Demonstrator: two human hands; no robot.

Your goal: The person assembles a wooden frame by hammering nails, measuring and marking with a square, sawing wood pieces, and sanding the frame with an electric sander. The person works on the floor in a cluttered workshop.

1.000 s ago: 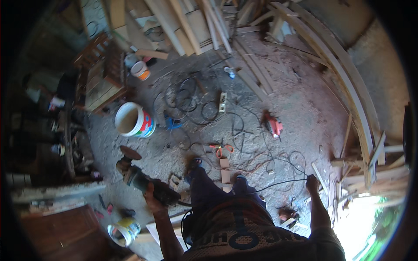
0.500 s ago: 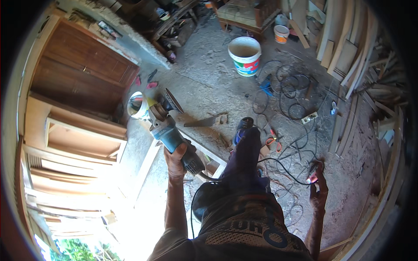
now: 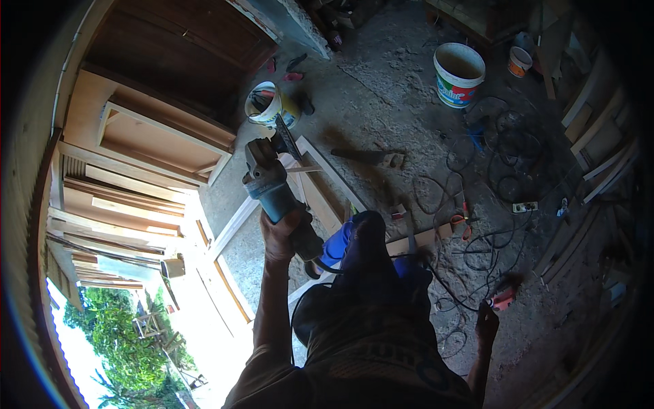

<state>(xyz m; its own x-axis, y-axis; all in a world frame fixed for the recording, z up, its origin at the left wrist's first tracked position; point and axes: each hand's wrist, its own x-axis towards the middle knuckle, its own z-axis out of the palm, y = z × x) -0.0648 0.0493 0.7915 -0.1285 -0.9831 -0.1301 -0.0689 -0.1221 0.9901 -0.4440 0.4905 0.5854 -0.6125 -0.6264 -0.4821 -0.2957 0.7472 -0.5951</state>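
My left hand point(image 3: 278, 235) is wrapped round the body of a blue-and-black angle grinder point(image 3: 272, 198), its disc end pointing away from me above a white-edged wooden frame point(image 3: 323, 160). The grinder's black cord drops from its rear toward my lap. Low on the right, my right hand point(image 3: 486, 324) is closed at the near end of a red object point(image 3: 503, 298) with a dark, blurred tip. A black cable runs to that same end. Shadow hides the exact grip and the object's kind. My blue-clad leg point(image 3: 337, 245) is beside the frame.
A handsaw point(image 3: 391, 161), orange-handled pliers point(image 3: 465, 219), tangled cables point(image 3: 507, 143) and a socket strip point(image 3: 524, 206) lie on the floor. A large white bucket point(image 3: 460, 71) stands ahead, a smaller bucket point(image 3: 274, 109) of tools left. Stacked boards point(image 3: 599, 129) line the right; wooden panels point(image 3: 157, 143) the left.
The view has swung, so floor things sit farther right and the outdoor greenery shows more. My right hand and the red object are lower in view. The left hand still holds the grinder.
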